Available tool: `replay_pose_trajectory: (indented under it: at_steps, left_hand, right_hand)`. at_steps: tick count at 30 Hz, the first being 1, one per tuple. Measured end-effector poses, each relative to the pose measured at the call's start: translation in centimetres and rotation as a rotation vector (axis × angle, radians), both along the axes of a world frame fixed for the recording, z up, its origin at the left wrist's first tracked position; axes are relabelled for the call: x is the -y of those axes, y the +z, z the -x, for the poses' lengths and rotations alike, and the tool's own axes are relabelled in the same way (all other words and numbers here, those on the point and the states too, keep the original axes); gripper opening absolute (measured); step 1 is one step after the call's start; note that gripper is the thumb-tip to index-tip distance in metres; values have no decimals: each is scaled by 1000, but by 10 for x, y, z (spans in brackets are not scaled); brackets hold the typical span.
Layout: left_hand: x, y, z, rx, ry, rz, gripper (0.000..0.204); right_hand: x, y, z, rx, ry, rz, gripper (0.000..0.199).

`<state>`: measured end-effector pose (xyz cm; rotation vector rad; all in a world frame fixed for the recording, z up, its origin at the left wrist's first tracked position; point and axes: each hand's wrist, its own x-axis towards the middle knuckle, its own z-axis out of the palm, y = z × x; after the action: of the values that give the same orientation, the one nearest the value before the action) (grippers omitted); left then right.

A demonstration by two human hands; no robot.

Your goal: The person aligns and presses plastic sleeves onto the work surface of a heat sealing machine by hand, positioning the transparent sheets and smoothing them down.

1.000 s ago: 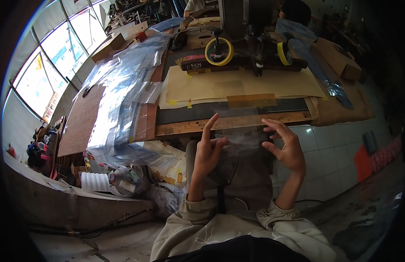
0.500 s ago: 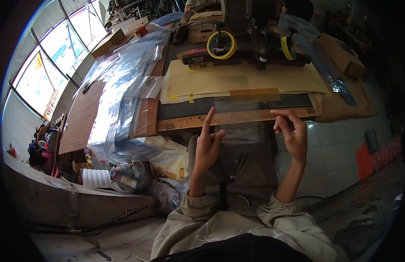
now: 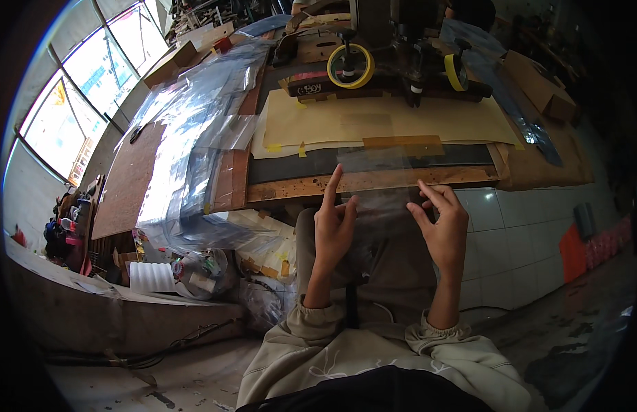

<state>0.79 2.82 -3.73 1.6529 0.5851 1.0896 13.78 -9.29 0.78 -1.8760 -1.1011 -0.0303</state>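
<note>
A thin clear plastic sheet (image 3: 379, 180), possibly a bag, hangs in front of the bench's near edge. My left hand (image 3: 334, 230) has it by the left side, index finger stretched along the edge and thumb lying on the film. By the sheet's right edge is my right hand (image 3: 445, 223), thumb and index finger apart; whether its fingertips touch the film is hard to see. Beyond lies a large cream sheet (image 3: 318, 123) with a strip of brown tape (image 3: 403, 145) on it, under a dark bar (image 3: 394, 91) of a machine.
Two yellow tape rolls (image 3: 351, 67) sit on the machine. Clear plastic film (image 3: 195, 130) covers the bench's left part. The wooden bench edge (image 3: 373, 182) runs before me, with brown paper (image 3: 545, 168) at right. A white foam roll (image 3: 152, 278) lies below left.
My right hand has moved left and slightly down to the clear sheet's edge, its thumb and index finger spreading. My left hand has shifted a little to the right.
</note>
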Motion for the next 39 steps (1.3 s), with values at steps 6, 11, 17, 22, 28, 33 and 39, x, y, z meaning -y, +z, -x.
replay_pose_trajectory:
  at_steps: [6,11,17,22,28,33,39]
  left_hand:
    - [0,-4,-5,-1,55,-20,56]
    - [1,-2,-4,-13,59,-3,57]
    - [0,-4,-6,7,65,-36,56]
    - [0,-4,-3,-58,70,-16,57]
    - [6,5,-3,-107,34,51,55]
    - [7,6,-2,-133,56,29,55]
    - [10,8,-3,-202,77,33,55]
  right_hand:
    - [-9,-6,11,168,-150,-33,37]
    - [-12,-12,5,188,-118,-112,35]
    - [-20,-17,9,308,-190,-146,33]
    - [-27,-24,8,471,-189,-210,35]
    - [-28,-27,5,488,-251,-319,39]
    - [-30,-28,8,534,-312,-267,42]
    - [-32,-41,7,385,-345,-215,38]
